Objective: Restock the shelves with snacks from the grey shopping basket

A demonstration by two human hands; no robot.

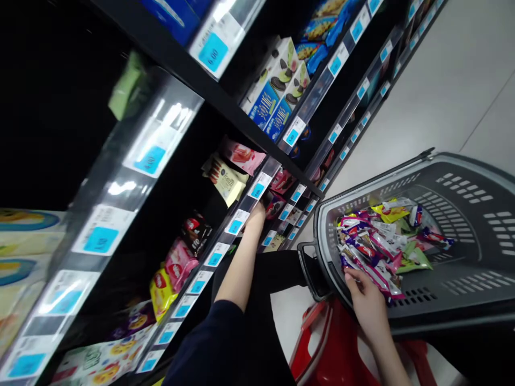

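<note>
My left hand (257, 213) reaches into a lower shelf beneath the price tags; its fingers are hidden behind the shelf edge. Near it lie dark red and pink snack packs (274, 206). Over the grey basket (450, 185), my right hand (365, 300) has its fingers bent and closed at the edge of the pile, on what looks like the end of a purple snack packet (354, 264). The heap of small wrapped snacks (382, 241) in the basket is purple, pink, yellow and green.
Black shelves with blue price tags (213, 51) run diagonally on the left. They hold blue-and-white biscuit boxes (273, 102), a cream packet (226, 179) and a yellow bag (161, 292). A red plastic basket or stool (336, 343) stands below the grey basket. Pale floor (454, 80) lies beyond.
</note>
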